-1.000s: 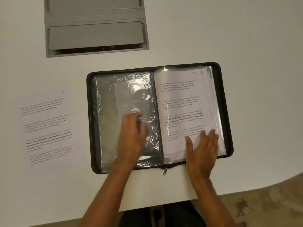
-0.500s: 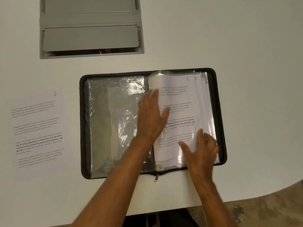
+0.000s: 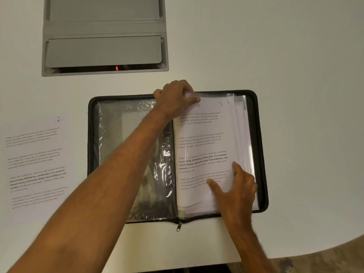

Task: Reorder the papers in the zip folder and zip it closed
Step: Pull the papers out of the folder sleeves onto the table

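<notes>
Zip folder lies open and flat on the white table, near the person, its zipper pull hanging off the near edge at the spine. Well to its left, apart from it, a loose printed sheet marked "2" lies flat on the table. Beyond that sheet, at the far side, a grey hatch is set into the tabletop, with a small red light in its near slot. The folder's left half shows a crinkled clear plastic sleeve. The left forearm stretches diagonally across that sleeve from the near left, and the left hand reaches the folder's far edge at the spine, fingers curled and pinching the top corner of the clear sleeve that covers the stack of papers in the right half. The top sheet there bears a handwritten "3". The right hand comes in from the near right and rests on the lower part of that stack, its fingers extended and spread, pressing the pages flat.
</notes>
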A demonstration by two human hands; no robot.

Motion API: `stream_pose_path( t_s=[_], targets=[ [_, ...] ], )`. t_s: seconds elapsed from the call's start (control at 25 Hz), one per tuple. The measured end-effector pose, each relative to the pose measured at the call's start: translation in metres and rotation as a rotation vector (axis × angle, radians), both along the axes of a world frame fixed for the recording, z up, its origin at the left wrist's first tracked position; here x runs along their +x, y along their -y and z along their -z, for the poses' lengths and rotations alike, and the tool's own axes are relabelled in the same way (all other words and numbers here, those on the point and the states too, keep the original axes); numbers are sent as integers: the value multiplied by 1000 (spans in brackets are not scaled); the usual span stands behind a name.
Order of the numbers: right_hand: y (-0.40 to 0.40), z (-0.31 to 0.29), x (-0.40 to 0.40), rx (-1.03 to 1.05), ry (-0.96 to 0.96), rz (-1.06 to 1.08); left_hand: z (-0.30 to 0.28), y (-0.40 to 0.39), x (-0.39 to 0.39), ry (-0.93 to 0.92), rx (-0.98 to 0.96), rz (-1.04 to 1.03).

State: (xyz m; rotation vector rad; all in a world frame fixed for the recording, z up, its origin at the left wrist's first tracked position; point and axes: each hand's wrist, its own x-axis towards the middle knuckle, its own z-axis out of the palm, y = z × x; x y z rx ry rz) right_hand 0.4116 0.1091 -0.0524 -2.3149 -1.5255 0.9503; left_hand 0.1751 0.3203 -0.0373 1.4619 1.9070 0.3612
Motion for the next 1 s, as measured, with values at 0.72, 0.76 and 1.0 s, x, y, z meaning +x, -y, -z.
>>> stream_pose_path(
  t_s=[0.72, 0.76, 1.0],
  targets=[
    [-210, -1, -15, -32, -380, -79, 3, 13, 0, 506, 120, -200],
    [-211, -2, -16, -20, -384, -78, 3, 13, 1, 494, 153, -212],
    [-226, 0, -28, 169, -189, -430, 19, 23, 3, 414, 296, -350]
  ],
)
